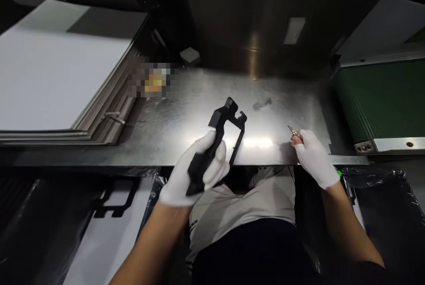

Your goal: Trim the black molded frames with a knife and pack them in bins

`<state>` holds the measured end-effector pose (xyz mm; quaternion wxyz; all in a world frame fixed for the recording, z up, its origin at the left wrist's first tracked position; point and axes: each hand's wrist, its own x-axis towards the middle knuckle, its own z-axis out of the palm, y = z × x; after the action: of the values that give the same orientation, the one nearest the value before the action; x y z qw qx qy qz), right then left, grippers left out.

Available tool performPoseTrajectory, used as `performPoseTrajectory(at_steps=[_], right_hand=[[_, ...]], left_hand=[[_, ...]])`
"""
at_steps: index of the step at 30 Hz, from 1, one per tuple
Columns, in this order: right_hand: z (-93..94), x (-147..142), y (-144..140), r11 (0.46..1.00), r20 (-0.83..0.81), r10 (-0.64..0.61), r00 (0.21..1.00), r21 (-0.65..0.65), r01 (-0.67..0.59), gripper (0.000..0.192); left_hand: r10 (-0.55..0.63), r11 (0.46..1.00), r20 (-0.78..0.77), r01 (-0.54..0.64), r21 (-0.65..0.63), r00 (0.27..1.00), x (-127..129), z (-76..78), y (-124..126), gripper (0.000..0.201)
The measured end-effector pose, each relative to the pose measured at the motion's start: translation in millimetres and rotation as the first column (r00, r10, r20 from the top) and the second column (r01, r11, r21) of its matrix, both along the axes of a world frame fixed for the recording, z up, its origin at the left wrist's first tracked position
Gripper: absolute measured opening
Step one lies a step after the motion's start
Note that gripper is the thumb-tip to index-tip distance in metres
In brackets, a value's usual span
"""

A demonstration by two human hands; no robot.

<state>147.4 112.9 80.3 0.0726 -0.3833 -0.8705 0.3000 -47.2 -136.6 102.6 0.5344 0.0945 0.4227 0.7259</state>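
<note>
1. We held a black plastic frame part [222,136] in our white-gloved left hand [194,171], fingers clenched around its lower bar, so that its notched upper end stood tilted above the front edge of the brushed steel worktable [199,112].
2. Our white-gloved right hand [314,157] rested at the table's front right, its fingertips pinched on a small metal tool [294,132] whose tip pointed up and left; we could not tell what kind of tool it was.
3. The two hands were well apart, with bare, glaring steel between them.
4. To the left lay a tall stack of white and grey sheets [59,68], its corner reaching onto the table.
5. To the right stood a green ribbed conveyor belt [381,99], its roller end just beside the right hand.
6. Below the table's edge, on the left, another black frame part [114,198] lay on a white sheet.
7. A bin lined with black plastic [385,201] sat at the lower right.
</note>
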Motion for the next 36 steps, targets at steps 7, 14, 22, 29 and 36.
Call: performPoseTrajectory(at_steps=[7, 14, 22, 29, 36], right_hand=[[-16.3, -45, -25, 0.944, 0.168, 0.284, 0.944, 0.125, -0.306, 0.027], [-30.3, -66, -69, 0.757, 0.345, 0.547, 0.762, 0.184, -0.627, 0.031], [-25.4, -77, -58, 0.759, 0.381, 0.551, 0.743, 0.140, -0.635, 0.033], [-16.6, -80, -59, 0.740, 0.404, 0.578, 0.709, 0.107, -0.664, 0.030], [-15.2, -86, -54, 0.763, 0.436, 0.531, 0.727, 0.128, -0.634, 0.033]], left_hand=[[-0.061, 0.997, 0.081, 0.064, -0.045, 0.995, -24, -29.4, 53, 0.041], [-0.067, 0.992, 0.045, 0.072, -0.105, 0.997, -18, -27.0, 51, 0.040], [-0.069, 0.984, 0.044, 0.076, -0.163, 0.997, -16, -27.1, 52, 0.040], [-0.064, 0.970, 0.000, 0.063, -0.237, 0.998, -11, -24.0, 56, 0.042], [-0.075, 0.948, -0.056, 0.054, -0.313, 0.996, -5, -16.9, 59, 0.046]])
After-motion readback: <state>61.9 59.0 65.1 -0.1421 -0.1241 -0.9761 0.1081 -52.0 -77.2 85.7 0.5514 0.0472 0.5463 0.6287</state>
